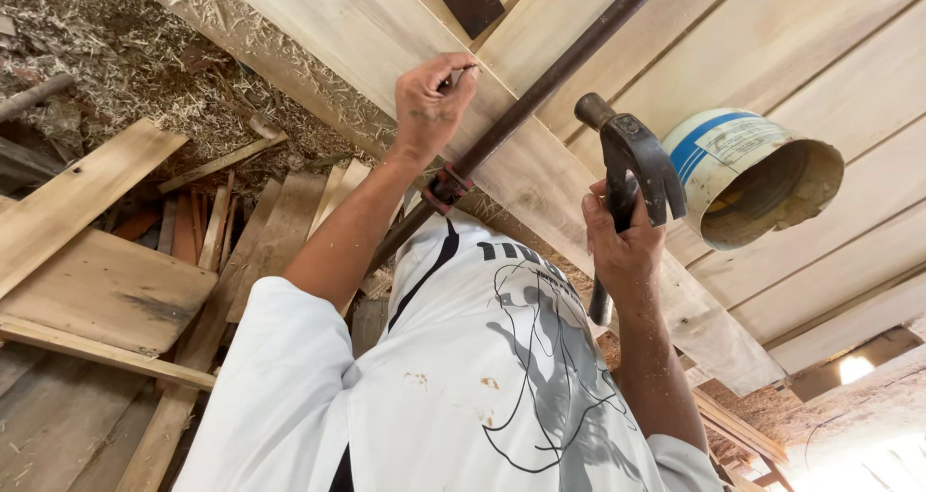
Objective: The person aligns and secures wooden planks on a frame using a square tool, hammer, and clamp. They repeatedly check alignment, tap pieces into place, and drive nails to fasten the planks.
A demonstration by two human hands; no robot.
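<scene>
My left hand [434,96] rests on a pale wooden plank [357,39], thumb and forefinger pinched on something small and thin that I cannot identify for certain. My right hand [622,241] grips a dark claw hammer [637,164] close below its head, which is raised over the planks to the right of my left hand. A long dark metal bar clamp [550,77] with a red jaw [449,185] runs diagonally between my two hands across the boards.
An open tin can [752,178] with a white and blue label lies on its side on the planks, right of the hammer. Scrap boards [106,289] and wood shavings [125,58] lie on the left. My white shirt [463,386] fills the bottom.
</scene>
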